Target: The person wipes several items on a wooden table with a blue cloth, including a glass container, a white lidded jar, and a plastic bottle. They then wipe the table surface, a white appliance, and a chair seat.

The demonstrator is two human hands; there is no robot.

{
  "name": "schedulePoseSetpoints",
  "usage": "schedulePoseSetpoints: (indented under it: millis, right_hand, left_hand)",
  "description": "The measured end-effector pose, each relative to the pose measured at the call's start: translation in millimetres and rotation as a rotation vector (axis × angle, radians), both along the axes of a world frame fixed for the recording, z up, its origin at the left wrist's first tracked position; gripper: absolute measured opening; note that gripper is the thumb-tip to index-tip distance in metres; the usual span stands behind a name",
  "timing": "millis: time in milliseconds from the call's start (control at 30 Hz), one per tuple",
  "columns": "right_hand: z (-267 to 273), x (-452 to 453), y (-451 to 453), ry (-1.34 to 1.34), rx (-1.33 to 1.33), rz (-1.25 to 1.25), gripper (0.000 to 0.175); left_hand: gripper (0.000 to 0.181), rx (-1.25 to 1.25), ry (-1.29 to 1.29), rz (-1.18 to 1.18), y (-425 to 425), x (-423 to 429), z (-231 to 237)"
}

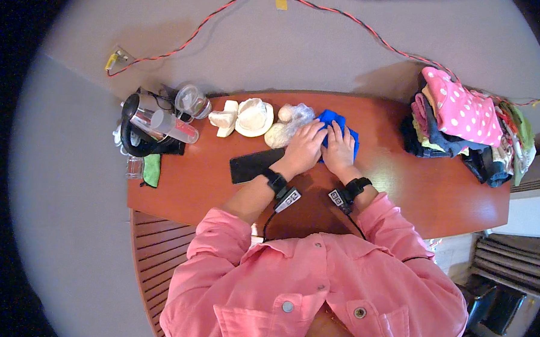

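Note:
A small folded blue cloth (353,140) lies on the reddish-brown wooden table before me. My left hand (303,145) reaches over its left side, fingers close together. Over its middle lies my right hand (339,149), fingers slightly apart and blue fabric showing beyond the fingertips. Both hands touch the cloth, but whether they pinch it is not visible. Just left of my left hand are a clear plastic bag (303,111) and a pale round bundle (277,136). A black smartphone (254,165) lies partly beneath my left wrist.
Cream fabric pieces (254,117) sit farther left. Beyond them stand a glass jug (191,101), a metal electric kettle (141,117), a clear plastic cup (177,126) and a green cloth (151,168). At the right rises a stack of folded clothes (466,114). A red-black wire (358,21) runs behind.

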State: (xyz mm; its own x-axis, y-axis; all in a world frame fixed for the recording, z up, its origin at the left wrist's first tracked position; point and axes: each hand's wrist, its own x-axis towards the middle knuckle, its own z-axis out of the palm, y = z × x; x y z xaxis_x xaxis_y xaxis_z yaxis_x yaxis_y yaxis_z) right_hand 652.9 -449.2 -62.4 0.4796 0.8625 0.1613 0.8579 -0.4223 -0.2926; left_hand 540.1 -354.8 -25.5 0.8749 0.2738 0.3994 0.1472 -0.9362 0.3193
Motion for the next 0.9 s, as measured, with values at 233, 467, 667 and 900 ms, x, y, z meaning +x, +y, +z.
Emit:
schedulePoseSetpoints:
  millis: [233,467,667,900]
  right_hand:
    - [0,9,7,0.024,0.066,0.196,0.062]
    - [-5,35,53,-0.029,0.103,0.043,0.053]
    - [-1,43,108,0.033,0.023,0.213,0.052]
    - [7,42,88,-0.002,-0.158,0.258,0.059]
  left_hand:
    - [0.045,0.100,0.219,0.202,21,15,-8]
    - [0.049,0.046,0.254,0.268,-1,-14,-8]
    - [0.037,-0.108,0.244,0.235,-10,-21,6]
    - [0.031,-0.053,-0.019,0.140,6,14,23]
